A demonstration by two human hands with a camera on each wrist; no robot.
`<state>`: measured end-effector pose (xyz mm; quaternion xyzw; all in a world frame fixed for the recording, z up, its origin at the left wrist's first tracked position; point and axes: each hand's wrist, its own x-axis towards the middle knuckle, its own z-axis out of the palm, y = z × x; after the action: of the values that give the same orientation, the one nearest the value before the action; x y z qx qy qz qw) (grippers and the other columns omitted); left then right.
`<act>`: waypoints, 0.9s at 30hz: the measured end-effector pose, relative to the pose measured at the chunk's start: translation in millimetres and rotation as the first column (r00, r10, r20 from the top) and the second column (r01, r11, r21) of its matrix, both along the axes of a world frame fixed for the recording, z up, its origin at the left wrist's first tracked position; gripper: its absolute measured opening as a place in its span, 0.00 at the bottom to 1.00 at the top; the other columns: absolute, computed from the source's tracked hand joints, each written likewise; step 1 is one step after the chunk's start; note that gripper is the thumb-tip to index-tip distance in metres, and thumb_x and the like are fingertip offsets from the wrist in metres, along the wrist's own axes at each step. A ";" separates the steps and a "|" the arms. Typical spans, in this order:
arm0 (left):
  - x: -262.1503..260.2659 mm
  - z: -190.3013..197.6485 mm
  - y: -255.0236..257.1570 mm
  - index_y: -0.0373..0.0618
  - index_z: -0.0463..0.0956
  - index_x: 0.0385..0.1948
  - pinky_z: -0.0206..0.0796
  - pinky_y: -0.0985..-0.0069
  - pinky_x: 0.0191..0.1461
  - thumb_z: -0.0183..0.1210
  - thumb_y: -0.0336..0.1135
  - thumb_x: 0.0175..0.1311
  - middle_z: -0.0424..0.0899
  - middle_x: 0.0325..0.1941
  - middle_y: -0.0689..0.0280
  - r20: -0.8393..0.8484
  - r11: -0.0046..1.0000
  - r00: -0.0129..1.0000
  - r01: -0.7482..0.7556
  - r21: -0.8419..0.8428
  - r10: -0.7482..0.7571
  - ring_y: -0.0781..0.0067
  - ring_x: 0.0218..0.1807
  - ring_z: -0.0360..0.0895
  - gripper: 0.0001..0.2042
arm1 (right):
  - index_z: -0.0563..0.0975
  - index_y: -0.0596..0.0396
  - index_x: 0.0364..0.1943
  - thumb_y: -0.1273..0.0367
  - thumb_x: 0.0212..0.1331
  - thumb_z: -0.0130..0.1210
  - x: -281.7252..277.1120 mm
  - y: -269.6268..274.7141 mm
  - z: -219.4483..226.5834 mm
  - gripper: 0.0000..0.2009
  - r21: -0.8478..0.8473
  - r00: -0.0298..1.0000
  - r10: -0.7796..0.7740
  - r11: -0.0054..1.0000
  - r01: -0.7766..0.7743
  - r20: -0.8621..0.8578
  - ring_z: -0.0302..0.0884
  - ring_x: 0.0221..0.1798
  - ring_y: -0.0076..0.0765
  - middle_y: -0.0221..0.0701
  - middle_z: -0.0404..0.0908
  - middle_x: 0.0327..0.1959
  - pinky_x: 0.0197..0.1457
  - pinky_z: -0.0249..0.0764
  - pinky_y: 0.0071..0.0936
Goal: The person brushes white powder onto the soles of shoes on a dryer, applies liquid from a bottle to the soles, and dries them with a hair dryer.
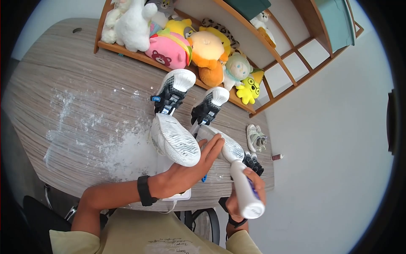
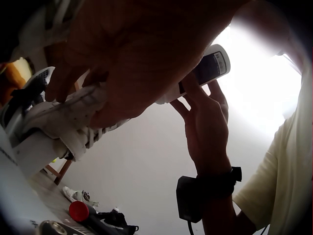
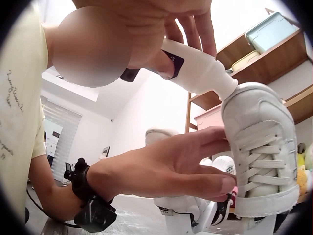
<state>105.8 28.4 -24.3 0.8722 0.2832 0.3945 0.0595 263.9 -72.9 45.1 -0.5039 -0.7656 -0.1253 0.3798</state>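
Note:
Two white lace-up sneakers stand sole up on white supports. The left sneaker [image 1: 177,142] is nearer the middle of the table; the right sneaker [image 3: 259,142] is between my hands. My left hand [image 1: 188,171] rests its extended fingers against the side of the right sneaker. A white plastic bottle [image 1: 242,186] with a dark purple label is gripped in my right hand [image 2: 208,127]. The bottle is tilted, its narrow mouth right at the sneaker's toe. Behind them are two black-and-white shoes [image 1: 171,95], also sole up.
White powder [image 1: 131,152] is spread over the wooden table [image 1: 38,97]. A shelf [image 1: 139,55] of plush toys stands along the back. To the right are pale shoes [image 1: 255,139], black shoes [image 1: 253,164] and a small bottle [image 1: 277,157]. A white power strip [image 1: 181,196] lies near the front edge.

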 end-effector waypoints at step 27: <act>-32.6 30.2 -81.1 0.28 0.67 0.58 0.72 0.66 0.56 0.66 0.25 0.44 0.73 0.61 0.46 0.342 0.997 0.937 -0.071 -0.022 0.075 0.50 0.59 0.74 0.33 | 0.65 0.80 0.57 0.66 0.50 0.66 -23.5 -6.2 -21.5 0.35 -0.041 0.769 0.479 0.838 -0.545 -0.424 0.76 0.55 0.62 0.63 0.73 0.54 0.58 0.73 0.43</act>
<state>73.2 -52.7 5.9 0.7789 0.3025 0.5407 0.0971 240.4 -79.1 23.5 -0.3191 -0.7880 0.1503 0.5047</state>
